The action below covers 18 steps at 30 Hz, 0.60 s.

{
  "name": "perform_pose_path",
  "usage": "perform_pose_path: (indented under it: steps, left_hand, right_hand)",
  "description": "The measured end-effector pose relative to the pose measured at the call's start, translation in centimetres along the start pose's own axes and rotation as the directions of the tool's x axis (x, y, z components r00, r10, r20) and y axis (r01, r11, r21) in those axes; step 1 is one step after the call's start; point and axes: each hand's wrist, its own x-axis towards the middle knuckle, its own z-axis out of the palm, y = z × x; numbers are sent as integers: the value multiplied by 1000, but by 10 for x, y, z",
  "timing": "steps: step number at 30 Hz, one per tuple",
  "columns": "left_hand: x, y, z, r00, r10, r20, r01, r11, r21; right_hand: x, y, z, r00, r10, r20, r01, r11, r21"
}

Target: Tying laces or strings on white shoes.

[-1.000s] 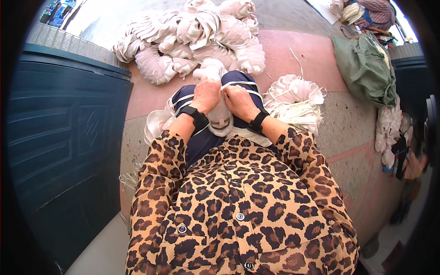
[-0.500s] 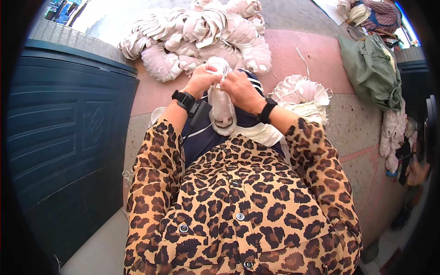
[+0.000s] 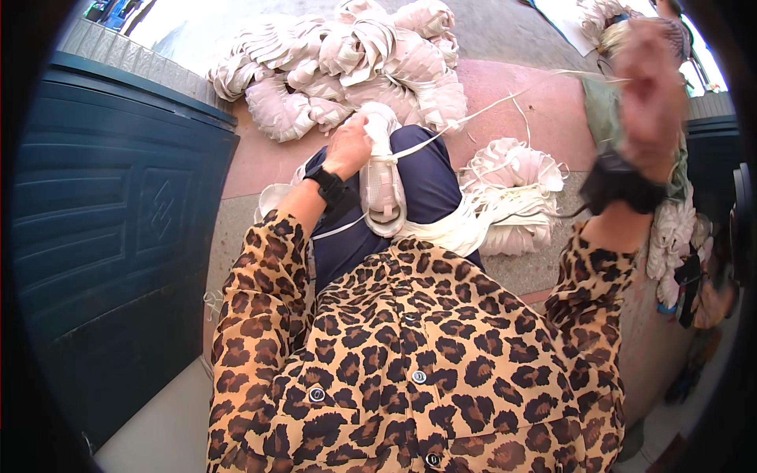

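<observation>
Between my knees lies a pale pinkish-white shoe upper, its rounded opening toward me. My left hand is closed on the far part of it, at the left side. A long white lace runs from the upper, up and rightward, to my right hand. That hand is raised far out at the upper right and smeared by motion; the lace end reaches its fingers, whose exact grip is blurred. A hank of loose cream laces lies over my right thigh, spreading to the right.
A large heap of bundled pinkish-white uppers sits ahead. Another bundle rests right of my knee. A dark blue panelled door stands at left. Green cloth and more bundles are at right, with another person beyond.
My right hand has left the upper and swung far out to the upper right, drawing the lace out long. My left hand stays at the upper.
</observation>
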Motion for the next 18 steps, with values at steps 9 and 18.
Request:
perform_pose_path:
  steps: [9, 18]
  left_hand:
    - [-31, -30, 0, 993, 57, 102, -50, 996, -69]
    - [-35, -32, -2, 996, 83, -40, -83, 996, 13]
  right_hand:
    - [-182, 89, 250, 687, 426, 589, -360, 903, -233]
    - [-200, 88, 293, 835, 303, 459, -3, 837, -547]
